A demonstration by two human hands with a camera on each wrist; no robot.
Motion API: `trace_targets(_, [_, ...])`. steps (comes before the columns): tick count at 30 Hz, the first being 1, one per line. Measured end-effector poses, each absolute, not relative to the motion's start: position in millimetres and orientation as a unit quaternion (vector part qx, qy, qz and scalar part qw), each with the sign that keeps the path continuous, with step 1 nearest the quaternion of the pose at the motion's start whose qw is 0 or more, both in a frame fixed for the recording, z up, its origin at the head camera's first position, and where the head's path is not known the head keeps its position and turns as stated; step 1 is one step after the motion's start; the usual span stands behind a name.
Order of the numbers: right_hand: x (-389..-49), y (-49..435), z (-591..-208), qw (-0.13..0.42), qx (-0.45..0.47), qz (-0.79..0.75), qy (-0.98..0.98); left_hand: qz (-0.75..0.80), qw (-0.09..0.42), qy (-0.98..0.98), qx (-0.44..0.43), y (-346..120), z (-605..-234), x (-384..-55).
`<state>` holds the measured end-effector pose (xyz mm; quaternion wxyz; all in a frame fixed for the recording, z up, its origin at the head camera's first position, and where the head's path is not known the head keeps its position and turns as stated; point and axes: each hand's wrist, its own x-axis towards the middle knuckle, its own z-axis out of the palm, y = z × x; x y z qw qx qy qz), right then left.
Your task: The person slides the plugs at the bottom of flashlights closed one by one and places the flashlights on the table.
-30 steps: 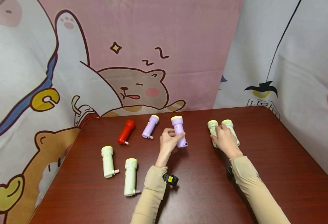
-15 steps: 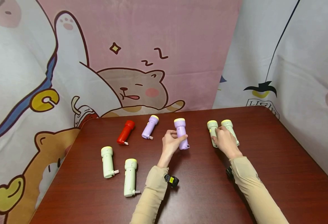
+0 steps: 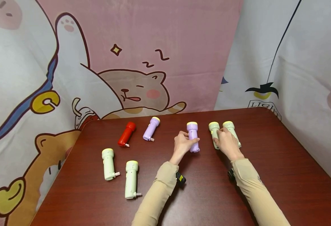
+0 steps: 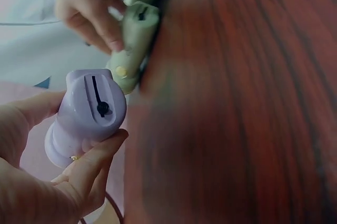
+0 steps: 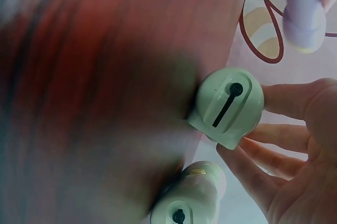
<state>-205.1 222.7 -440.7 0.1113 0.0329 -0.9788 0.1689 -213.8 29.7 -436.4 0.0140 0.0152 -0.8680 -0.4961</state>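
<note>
My left hand [image 3: 182, 145] grips a lavender flashlight [image 3: 192, 135] with a yellow rim. In the left wrist view the slotted end of this flashlight [image 4: 97, 100] faces the camera, thumb and fingers on opposite sides of it, held off the table. My right hand [image 3: 228, 146] holds a pale green flashlight [image 3: 214, 126] at the right, its thumb and fingertips around the body. Against its right side lies a second pale green flashlight [image 3: 229, 125], partly hidden behind the fingers. The right wrist view shows the held green flashlight [image 5: 231, 105] end-on, touching or very near the table.
On the left of the dark wood table [image 3: 199, 201] lie a red flashlight [image 3: 127, 134], another lavender one [image 3: 151, 128] and two pale green ones, one farther left [image 3: 108, 164] and one nearer [image 3: 131, 180]. Small prongs stick out of their ends. A cartoon-printed cloth [image 3: 199, 56] hangs behind.
My left hand has carried the lavender flashlight to the right, closer to the green pair. The right hand has stayed in place on the green flashlight.
</note>
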Motion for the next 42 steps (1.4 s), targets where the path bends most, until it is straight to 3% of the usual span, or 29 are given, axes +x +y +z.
trace_targets(11, [-205,222,-442,0.126,0.032,0.168,-0.977,-0.430,-0.012,-0.902,0.016,56,-440,-225])
trace_targets(28, [-203,220,-443,0.128,0.028,0.157,-0.979,-0.336,0.033,-0.941,-0.009,77,-445,-237])
trace_targets(42, [-203,220,-443,0.138,0.032,0.161,-0.977,-0.305,0.016,-0.952,-0.026,83,-442,-238])
